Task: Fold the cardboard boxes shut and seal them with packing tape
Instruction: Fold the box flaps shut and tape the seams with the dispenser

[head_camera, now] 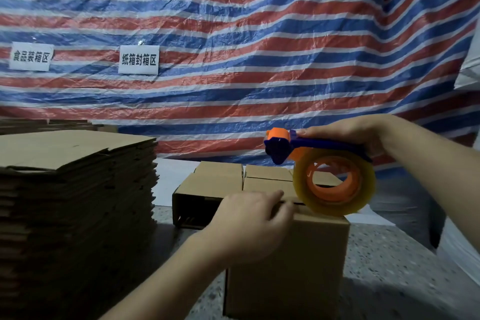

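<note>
Near centre: a cardboard box (285, 262) stands on the speckled floor (389, 267), top flaps folded down. The left hand (249, 218) rests on its near top edge, fingers curled over the flap edge and pressing it down — it touches the box, but whether it pinches the flap I cannot tell.

The right hand (348, 130) grips the blue handle of a tape dispenser (298, 148) from above, fingers wrapped round it, thumb along the near side. The dispenser carries a roll of clear packing tape (335, 184) on an orange hub; the roll's lower rim sits at the box's top edge, just right of the left hand's fingertips. The orange and blue head of the dispenser points left, above the box.

Just beyond, touching or nearly so: a second box (207, 187) lying with its open end facing left-near, and further flaps visible behind it.

Left: a tall stack of flattened cardboard (75, 189), well apart from the hands.

Far side — a red, white and blue striped tarp (259, 47) hangs as a backdrop, with two white paper signs (139, 60) bearing Chinese characters fixed to it at left.
</note>
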